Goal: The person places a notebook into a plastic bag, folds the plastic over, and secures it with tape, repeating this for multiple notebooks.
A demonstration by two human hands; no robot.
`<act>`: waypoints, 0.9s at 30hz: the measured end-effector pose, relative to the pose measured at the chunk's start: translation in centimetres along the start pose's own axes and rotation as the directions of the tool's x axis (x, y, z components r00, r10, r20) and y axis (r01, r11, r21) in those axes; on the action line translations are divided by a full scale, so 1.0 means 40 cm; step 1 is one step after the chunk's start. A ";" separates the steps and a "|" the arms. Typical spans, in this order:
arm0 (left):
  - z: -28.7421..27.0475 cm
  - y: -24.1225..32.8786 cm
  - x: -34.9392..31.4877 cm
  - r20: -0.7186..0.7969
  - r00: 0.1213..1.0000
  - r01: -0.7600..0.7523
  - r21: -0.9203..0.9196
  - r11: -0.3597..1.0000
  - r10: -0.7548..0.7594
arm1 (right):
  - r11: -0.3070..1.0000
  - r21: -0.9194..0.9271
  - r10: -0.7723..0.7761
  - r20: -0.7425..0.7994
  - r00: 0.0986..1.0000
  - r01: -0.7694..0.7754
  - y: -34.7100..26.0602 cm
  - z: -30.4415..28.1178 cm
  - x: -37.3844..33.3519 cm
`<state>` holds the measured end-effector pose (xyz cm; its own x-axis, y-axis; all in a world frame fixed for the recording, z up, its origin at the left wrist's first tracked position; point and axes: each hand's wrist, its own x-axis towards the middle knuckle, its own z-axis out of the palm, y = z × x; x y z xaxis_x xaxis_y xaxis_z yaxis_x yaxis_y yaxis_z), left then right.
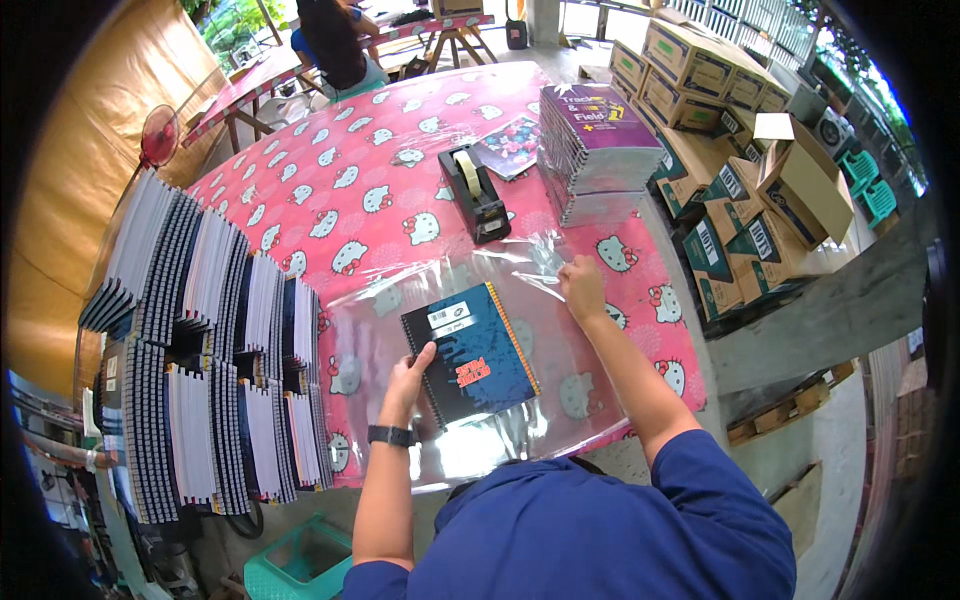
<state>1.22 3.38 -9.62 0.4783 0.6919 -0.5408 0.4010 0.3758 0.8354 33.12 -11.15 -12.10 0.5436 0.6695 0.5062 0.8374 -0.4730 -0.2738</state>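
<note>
Pink printed cloth covers your bench [330, 200]. Piles of spiral-bound books [215, 360] crowd its left side; whether these are finished pieces cannot be told. Before you a sheet of clear film [520, 435] is spread out, glossy, and creased toward its far right. Near that end stands a purple-topped stack of books [600, 150].

Your dark blue notebook [480, 365] lies about the middle of the film, apparently on top of it, spiral to the left, its cover exposed. Near the film's far side sits your black tape dispenser [485, 212], untouched, roll fitted.

Your left hand [402, 382] has its grip closed over the notebook's spiral edge, thumb on the cover, the other fingers hidden. Your right hand [582, 288] has its grip pinched together at the film's far right, apparently holding a creased edge.

Finding: an early stage, in my judgement. Film spread and notebook placed are done; no flap is folded across the cover and no tape strip shows on it, so those points appear open.
</note>
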 end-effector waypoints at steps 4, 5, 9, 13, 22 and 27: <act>-0.013 -0.096 0.035 -0.186 0.954 -0.265 -0.147 0.953 0.236 | 0.995 0.086 0.048 -0.069 0.996 -0.042 0.008 -0.008 -0.026; 0.014 -0.101 0.027 -0.180 0.955 -0.263 -0.150 0.953 0.235 | 1.000 0.002 0.004 -0.052 0.999 -0.004 0.010 -0.011 -0.028; 0.065 -0.114 0.000 -0.224 0.906 -0.382 -0.075 0.921 0.358 | 0.999 -0.016 -0.030 0.031 0.999 0.030 -0.036 -0.029 -0.003; 0.087 -0.064 -0.034 -0.106 0.923 -0.385 -0.221 0.896 0.370 | 0.987 0.108 0.120 -0.012 0.993 -0.118 0.001 -0.034 -0.045; 0.070 -0.027 -0.047 -0.289 0.773 -0.465 0.349 0.814 0.565 | 0.457 0.448 0.247 0.766 0.593 -0.768 0.071 -0.238 -0.140; 0.282 0.185 -0.166 0.084 0.733 -0.677 0.188 0.711 0.676 | 0.353 0.596 0.151 0.725 0.673 -0.721 -0.029 -0.272 -0.098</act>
<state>9.82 -5.38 -0.94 0.6866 0.7092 0.1600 0.1083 -0.3174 0.9421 29.42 -19.47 -4.89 0.5326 0.7939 -0.2935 -0.0629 -0.3087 -0.9491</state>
